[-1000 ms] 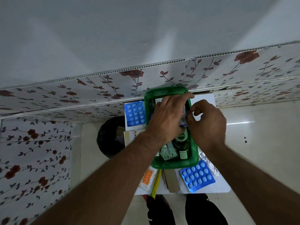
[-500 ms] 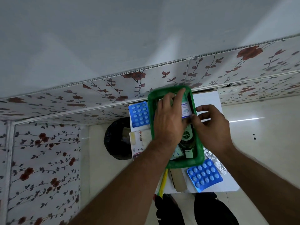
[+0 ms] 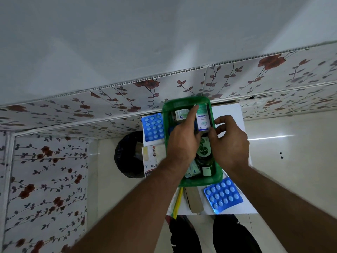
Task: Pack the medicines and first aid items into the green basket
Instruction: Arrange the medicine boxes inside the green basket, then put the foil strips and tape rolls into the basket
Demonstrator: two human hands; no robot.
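Note:
The green basket [image 3: 186, 105] stands on a small white table [image 3: 231, 114]. Both hands are over it. A white Optibex medicine box [image 3: 203, 121] lies against its right wall at the far end. My left hand [image 3: 184, 141] presses its forefinger along the box's left side. My right hand [image 3: 229, 141] has its thumb on the box's near right corner. In the basket there are also a dark Dettol bottle [image 3: 204, 154], a small bottle [image 3: 180, 115] and a pale packet [image 3: 191, 169]. Two blue blister packs [image 3: 152, 127] [image 3: 222, 195] lie outside on the table.
A plaster box [image 3: 150, 157] sits left of the basket, partly under my left wrist. A yellow stick [image 3: 177, 199] and a beige box [image 3: 194, 199] lie at the table's near edge. A black bin [image 3: 128, 154] stands on the floor to the left. A flowered wall panel runs behind.
My left hand has slid back off the white box, so its label now shows. The box has settled against the basket's right wall. My right hand stays at its near corner.

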